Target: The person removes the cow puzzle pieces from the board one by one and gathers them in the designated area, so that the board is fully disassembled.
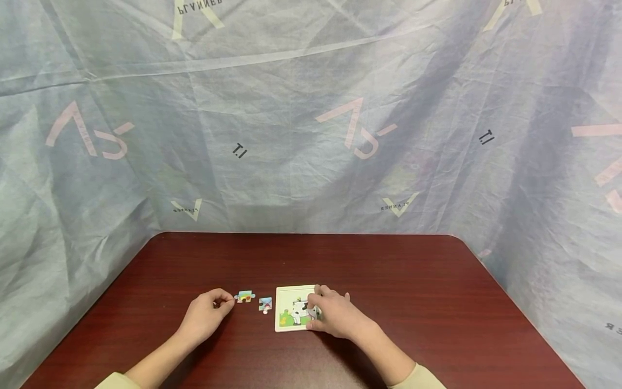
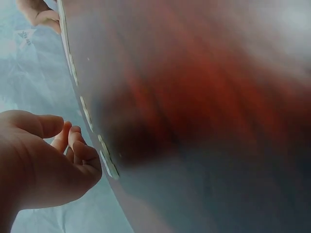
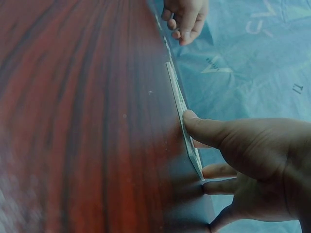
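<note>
A small square jigsaw board [image 1: 288, 287] with a pale rim lies on the table. Its picture includes a black-and-white cow on green ground. My right hand [image 1: 337, 313] grips the board's right end, the thumb at the near edge and fingers over the far side; it covers part of the picture. Left of the board lie two loose jigsaw pieces, a blue one with red [image 1: 265, 304] and a blue-and-yellow one [image 1: 244, 297]. Beside the latter is my left hand [image 1: 206, 313], fingers loosely bent, with nothing visible between them. Contact with that piece is unclear.
A dark red wood-grain table [image 1: 413, 286] with rounded far corners carries everything. Grey printed cloth [image 1: 291, 135] hangs behind it and along both sides. In the wrist views the board and pieces show edge-on, low on the table.
</note>
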A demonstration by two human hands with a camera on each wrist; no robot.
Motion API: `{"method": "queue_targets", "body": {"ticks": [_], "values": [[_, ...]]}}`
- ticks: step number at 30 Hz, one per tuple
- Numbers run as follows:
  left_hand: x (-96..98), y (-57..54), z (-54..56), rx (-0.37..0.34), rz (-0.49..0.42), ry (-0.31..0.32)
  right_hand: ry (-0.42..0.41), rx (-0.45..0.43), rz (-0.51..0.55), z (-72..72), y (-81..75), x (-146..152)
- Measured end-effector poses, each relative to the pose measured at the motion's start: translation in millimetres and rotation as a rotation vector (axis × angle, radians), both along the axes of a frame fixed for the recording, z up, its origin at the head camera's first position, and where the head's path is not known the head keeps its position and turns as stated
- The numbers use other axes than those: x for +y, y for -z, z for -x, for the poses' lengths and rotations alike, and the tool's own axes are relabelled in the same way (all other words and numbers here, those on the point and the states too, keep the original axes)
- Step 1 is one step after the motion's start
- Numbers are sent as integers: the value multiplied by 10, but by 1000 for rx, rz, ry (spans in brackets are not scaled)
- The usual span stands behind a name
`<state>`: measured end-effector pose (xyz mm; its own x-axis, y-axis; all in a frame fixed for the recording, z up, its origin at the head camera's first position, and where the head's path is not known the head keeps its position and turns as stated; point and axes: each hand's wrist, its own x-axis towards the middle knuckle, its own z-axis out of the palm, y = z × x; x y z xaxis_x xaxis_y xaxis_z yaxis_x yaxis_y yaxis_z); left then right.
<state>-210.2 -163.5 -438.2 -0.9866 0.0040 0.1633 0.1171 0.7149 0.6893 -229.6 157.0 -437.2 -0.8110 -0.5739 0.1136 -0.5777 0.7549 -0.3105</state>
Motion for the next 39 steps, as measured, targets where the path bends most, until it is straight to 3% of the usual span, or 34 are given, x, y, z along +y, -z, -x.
{"method": "queue_targets", "body": {"ticks": [5, 13, 24, 29, 39], "values": [[150, 1, 36, -9, -24, 17, -4, 0, 2, -20, -16, -1], [434, -10, 89, 35, -58, 63, 1, 4, -8, -23, -20, -3], [777, -13, 149, 47, -114, 135, 56, 35, -13, -30, 28, -57], [881, 11, 178, 74, -90, 181, 85, 47, -10, -46, 40, -89], [1016, 20, 198, 55, -65, 283, 103, 83, -16, -35, 86, -95]]}}
